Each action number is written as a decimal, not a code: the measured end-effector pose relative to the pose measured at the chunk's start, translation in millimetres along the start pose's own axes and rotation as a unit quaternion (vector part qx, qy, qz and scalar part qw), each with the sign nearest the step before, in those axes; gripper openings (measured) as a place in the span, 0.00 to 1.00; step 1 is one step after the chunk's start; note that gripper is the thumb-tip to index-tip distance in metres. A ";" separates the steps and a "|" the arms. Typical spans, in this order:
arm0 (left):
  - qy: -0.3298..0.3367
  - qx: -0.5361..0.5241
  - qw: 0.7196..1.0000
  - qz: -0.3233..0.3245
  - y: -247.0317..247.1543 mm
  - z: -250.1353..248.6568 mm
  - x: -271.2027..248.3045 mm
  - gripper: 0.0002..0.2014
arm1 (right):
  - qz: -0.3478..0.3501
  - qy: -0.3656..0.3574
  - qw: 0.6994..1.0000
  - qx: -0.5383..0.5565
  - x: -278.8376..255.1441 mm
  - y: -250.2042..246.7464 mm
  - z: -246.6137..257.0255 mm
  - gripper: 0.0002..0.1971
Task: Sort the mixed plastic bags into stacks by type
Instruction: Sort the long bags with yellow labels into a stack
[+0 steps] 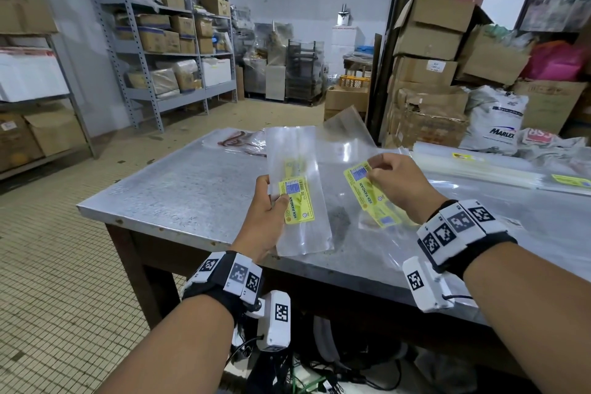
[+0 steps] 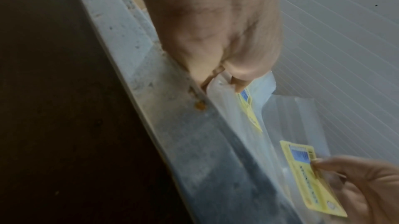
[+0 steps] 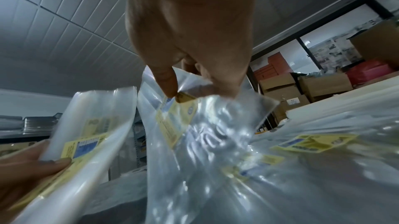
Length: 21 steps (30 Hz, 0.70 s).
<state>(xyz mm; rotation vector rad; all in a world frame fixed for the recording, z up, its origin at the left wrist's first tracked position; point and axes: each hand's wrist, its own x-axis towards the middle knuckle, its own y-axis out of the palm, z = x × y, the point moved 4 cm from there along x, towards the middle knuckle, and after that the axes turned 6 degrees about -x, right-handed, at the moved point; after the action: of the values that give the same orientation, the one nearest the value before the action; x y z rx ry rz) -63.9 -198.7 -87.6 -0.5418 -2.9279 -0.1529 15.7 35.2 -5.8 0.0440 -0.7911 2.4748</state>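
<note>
Head view: left hand (image 1: pixel 267 211) grips a labelled bag (image 1: pixel 295 189) above the bench (image 1: pixel 179 189); at 3 o'clock, right hand (image 1: pixel 395 184) pinches another bag (image 1: pixel 367 189). Right wrist view alone shows more labelled bags (image 3: pixel 313 144) beneath.

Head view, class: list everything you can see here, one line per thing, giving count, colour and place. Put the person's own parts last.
Table: one, grey metal top on dark legs, centre.
Labelled bags in hand: clear with yellow labels; a small stack in the left grip, one in the right grip.
Bag pile: count unclear, clear, some yellow labels, right side of table.
Bag with red print: one, clear, far table edge.
Shelving: grey metal racks with brown boxes, left wall.
Cardboard boxes: several, brown, stacked right of table.
White sack: one, behind the pile.
Pink bags: pink, far right, on boxes.
Wristbands: two, black with white marker tiles.
Left hand: pinches the stack.
Right hand: pinches the label end of its bag.
</note>
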 end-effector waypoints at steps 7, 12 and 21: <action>0.009 -0.010 1.000 -0.008 1.1 -3.4 -1.7 0.11 | -0.004 -0.080 0.987 0.139 -14.8 10.3 31.9 0.11; 0.019 -0.033 0.999 -0.001 6.1 -7.8 -6.3 0.11 | 0.030 -0.066 0.986 0.152 -23.3 41.2 35.2 0.08; 0.047 -0.068 0.996 -0.028 9.6 -25.2 -8.6 0.11 | 0.010 -0.034 0.984 0.173 -36.3 78.7 29.4 0.07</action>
<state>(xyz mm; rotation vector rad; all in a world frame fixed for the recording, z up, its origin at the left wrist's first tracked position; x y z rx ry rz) -49.0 -196.1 -63.7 -0.4575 -2.8564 -0.3776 3.6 -52.2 -29.9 0.2477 -0.3797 2.6135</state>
